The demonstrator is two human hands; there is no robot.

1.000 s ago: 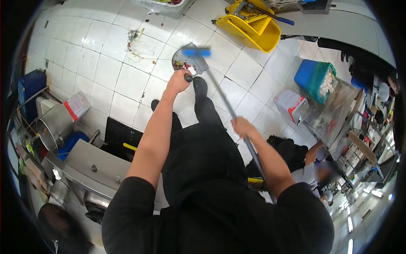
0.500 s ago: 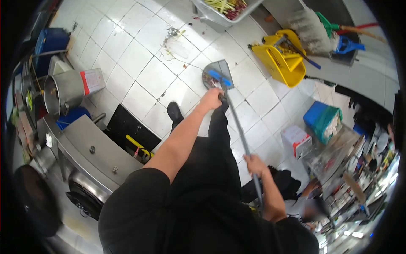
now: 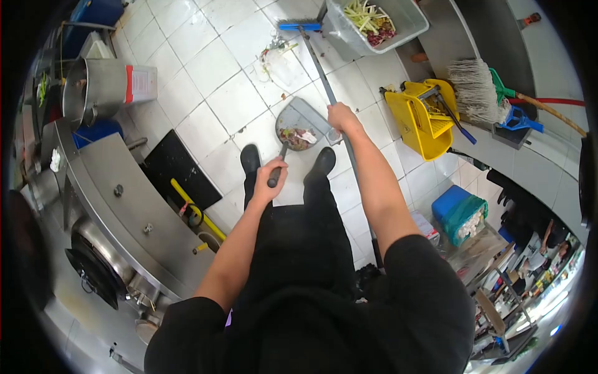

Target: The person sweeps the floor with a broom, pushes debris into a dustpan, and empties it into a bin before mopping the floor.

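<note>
My left hand [image 3: 271,177] is wrapped round the dark handle of a grey dustpan [image 3: 303,113], which rests on the white tiles in front of my boots. Food scraps and a white piece lie in the pan. My right hand [image 3: 342,118] grips the long grey pole of a broom [image 3: 299,26]. Its blue head is on the floor at the top, beside a grey bin. Scattered scraps [image 3: 274,55] and a wet patch lie on the tiles between broom head and dustpan.
A bin [image 3: 409,31] of vegetable trimmings stands at the top. At right are a yellow mop bucket [image 3: 423,128], a mop [image 3: 474,90] and a blue-green container [image 3: 458,215]. A metal pot [image 3: 93,93] and steel stove [image 3: 131,206] line the left.
The broom head has moved from over the dustpan up to the floor beside the bin. My right hand has shifted up and forward on the pole, and my left hand has drawn back with the pan.
</note>
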